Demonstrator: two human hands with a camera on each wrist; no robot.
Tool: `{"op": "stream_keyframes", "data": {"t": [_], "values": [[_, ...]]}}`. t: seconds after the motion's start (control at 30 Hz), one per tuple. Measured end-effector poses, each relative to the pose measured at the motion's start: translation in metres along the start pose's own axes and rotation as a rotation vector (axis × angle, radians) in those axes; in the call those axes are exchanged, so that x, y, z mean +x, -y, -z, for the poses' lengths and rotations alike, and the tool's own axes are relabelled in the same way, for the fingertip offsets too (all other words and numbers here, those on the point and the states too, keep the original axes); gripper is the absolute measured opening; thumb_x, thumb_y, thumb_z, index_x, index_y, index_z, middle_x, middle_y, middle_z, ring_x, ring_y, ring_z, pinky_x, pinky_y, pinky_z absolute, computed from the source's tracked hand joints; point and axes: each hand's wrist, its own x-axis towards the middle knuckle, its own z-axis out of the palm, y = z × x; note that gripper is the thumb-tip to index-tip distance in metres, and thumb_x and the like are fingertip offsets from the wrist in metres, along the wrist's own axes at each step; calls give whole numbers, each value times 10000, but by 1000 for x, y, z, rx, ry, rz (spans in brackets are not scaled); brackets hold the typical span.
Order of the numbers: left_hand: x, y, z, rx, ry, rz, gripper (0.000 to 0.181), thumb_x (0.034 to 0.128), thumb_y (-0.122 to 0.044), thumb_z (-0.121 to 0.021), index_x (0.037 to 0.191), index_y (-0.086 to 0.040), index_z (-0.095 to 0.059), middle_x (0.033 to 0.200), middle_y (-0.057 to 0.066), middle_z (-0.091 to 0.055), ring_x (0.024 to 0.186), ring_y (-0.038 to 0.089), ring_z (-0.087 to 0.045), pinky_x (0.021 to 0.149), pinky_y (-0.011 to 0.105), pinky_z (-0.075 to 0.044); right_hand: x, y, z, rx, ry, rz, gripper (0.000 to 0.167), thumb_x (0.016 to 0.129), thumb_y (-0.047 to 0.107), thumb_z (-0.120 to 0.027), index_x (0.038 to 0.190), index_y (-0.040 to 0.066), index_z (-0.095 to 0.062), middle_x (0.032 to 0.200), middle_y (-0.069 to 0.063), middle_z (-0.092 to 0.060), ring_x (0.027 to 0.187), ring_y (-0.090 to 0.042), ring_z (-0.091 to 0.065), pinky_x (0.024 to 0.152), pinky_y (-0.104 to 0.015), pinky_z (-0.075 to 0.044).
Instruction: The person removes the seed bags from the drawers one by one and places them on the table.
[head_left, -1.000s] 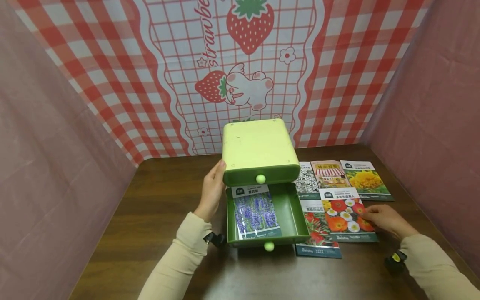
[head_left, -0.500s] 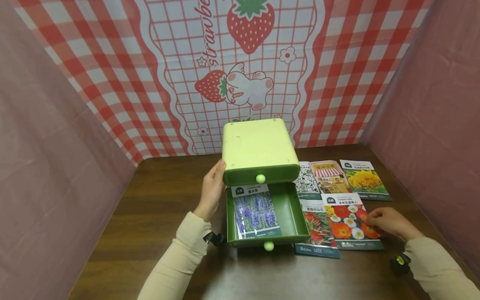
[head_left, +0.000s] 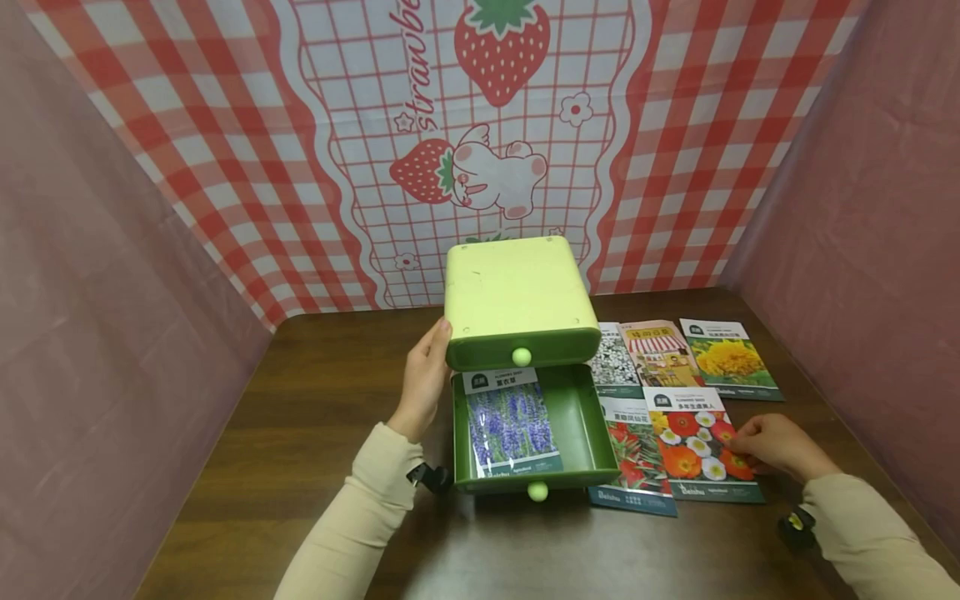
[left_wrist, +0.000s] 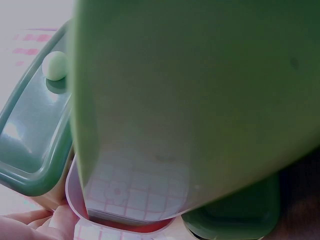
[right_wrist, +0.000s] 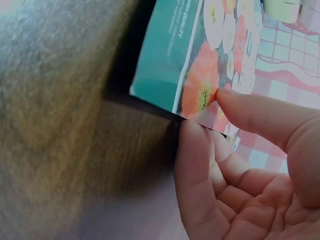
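Note:
A green two-drawer desktop organizer (head_left: 517, 287) stands mid-table, its lower drawer (head_left: 581, 425) pulled out. In that drawer lies a seed packet with purple lavender (head_left: 513, 425). My left hand (head_left: 422, 387) rests against the organizer's left side; most of its fingers are hidden, and the left wrist view shows only part of the hand (left_wrist: 55, 225). At the right, my right hand (head_left: 780, 446) pinches the right edge of a poppy seed packet (head_left: 697, 446) between thumb and fingers. The right wrist view shows the packet's corner raised off the table.
Beside the organizer lie a red-flower packet (head_left: 637, 454), a white-flower packet (head_left: 615, 362), a packet with a striped awning (head_left: 663, 358) and a yellow-flower packet (head_left: 727, 358). A checked strawberry cloth (head_left: 502, 67) hangs behind, with pink curtains on both sides.
My right hand has drawn the poppy packet slightly toward me and to the right, then nearly stopped. My left hand and the organizer have stayed in place.

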Motion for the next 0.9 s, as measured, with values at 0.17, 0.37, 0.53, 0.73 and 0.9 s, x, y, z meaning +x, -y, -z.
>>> {"op": "stream_keyframes", "data": {"t": [0.17, 0.37, 0.53, 0.73, 0.9], "values": [[0, 0, 0, 4, -4, 2, 617, 996, -499, -495, 1487, -133, -424, 1525, 26, -448, 1316, 239, -523, 1057, 404, -489, 1, 0, 0, -11, -3, -19, 265, 896, 204, -660, 897, -57, -615, 826, -82, -602, 750, -182, -563, 623, -301, -555], [-1, -1, 0, 8, -10, 6, 621, 992, -508, -497, 1487, -140, -427, 1522, 19, -451, 1311, 234, -528, 1059, 406, -488, 2, 1, 1, -47, -32, -21, 288, 895, 222, -664, 907, -61, -610, 830, -109, -614, 741, -191, -569, 606, -301, -542], [-1, -1, 0, 2, -7, 3, 624, 993, -507, -497, 1487, -135, -424, 1526, 23, -447, 1312, 240, -527, 1062, 411, -485, 1, 8, 1, -64, -114, 41, 377, 955, 274, -576, 1009, -98, -604, 857, -128, -628, 739, -194, -577, 596, -291, -521], [0, -1, 0, -3, -11, 0, 623, 985, -509, -511, 1482, -142, -434, 1519, 15, -457, 1313, 227, -526, 1058, 397, -488, -8, 34, -5, -51, -263, 199, 506, 1020, 360, -482, 1169, -115, -573, 978, -218, -660, 772, -190, -604, 620, -267, -507], [1, 0, -1, -3, -18, 2, 612, 993, -489, -507, 1484, -131, -431, 1526, 17, -447, 1332, 218, -506, 1064, 399, -483, -18, 66, -15, 60, -312, 308, 541, 1028, 410, -465, 1206, -91, -568, 1064, -281, -648, 760, -131, -652, 640, -242, -572]]}}
